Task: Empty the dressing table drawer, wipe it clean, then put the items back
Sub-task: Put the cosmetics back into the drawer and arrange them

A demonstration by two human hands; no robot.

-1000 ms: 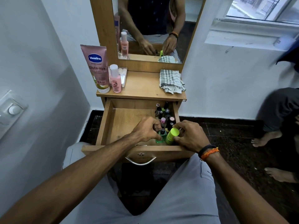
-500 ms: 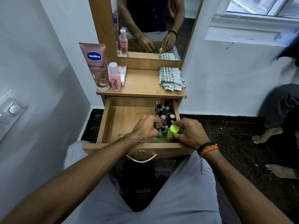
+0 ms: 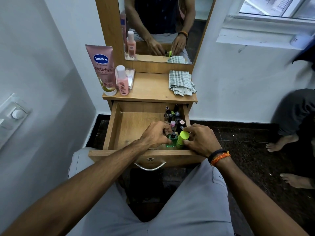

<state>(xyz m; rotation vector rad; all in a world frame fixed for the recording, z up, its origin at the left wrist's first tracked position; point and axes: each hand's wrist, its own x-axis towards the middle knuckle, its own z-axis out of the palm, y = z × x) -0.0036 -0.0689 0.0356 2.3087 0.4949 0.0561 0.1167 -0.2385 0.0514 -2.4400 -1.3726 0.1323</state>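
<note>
We pinch green bottle [image 3: 172, 141] with left hand [image 3: 156, 133], right hand [image 3: 201, 139] grips lime bottle [image 3: 182, 137], drawer [image 3: 111, 126] front-right corner.

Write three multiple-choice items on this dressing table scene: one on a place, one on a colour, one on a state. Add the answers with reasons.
1. Where does the checked cloth lie?
A. in the drawer
B. on the tabletop's right side
C. on the floor

2. What colour is the cap of the bottle that the right hand holds?
A. lime green
B. red
C. white

3. How does the drawer stand?
A. shut
B. lifted out
C. pulled open

Answers: 1 B, the cloth sits below the mirror, at the right edge. 2 A, the fingers curl round a lime-green cap. 3 C, its inside shows, with small bottles along its right side.
</note>
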